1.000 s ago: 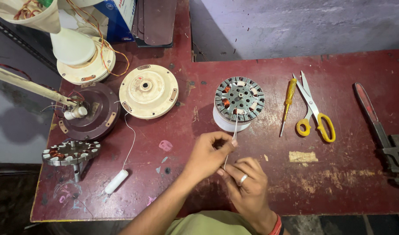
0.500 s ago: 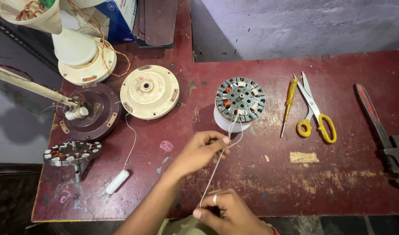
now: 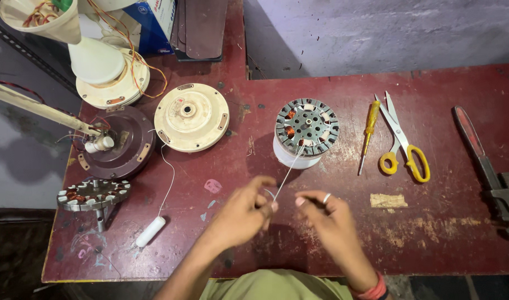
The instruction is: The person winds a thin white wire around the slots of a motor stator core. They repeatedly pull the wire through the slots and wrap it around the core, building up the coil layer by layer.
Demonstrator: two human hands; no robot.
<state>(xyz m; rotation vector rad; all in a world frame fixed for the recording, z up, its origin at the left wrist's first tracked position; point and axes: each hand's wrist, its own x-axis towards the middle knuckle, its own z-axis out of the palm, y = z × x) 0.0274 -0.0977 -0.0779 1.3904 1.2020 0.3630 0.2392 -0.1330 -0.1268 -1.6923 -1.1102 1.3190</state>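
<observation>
While your fingers pinch the thin white thread point(image 3: 283, 179), left hand point(image 3: 244, 214) and right hand point(image 3: 327, 214) sit close together near the surface's point(image 3: 443, 233) front edge, wrists low. The thread runs up, taut, to the wound stator point(image 3: 307, 126) at mid-surface. It looks light, limp and easily snapped, so grip it near the fingertips. Scissors point(image 3: 402, 141) and screwdriver point(image 3: 368, 130) lie beyond, towards the right edge.

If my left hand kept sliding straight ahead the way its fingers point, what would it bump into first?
Probably your right hand: the left hand points rightward across a small gap, both pinching the white thread. Depth is hard to judge from above.
</observation>
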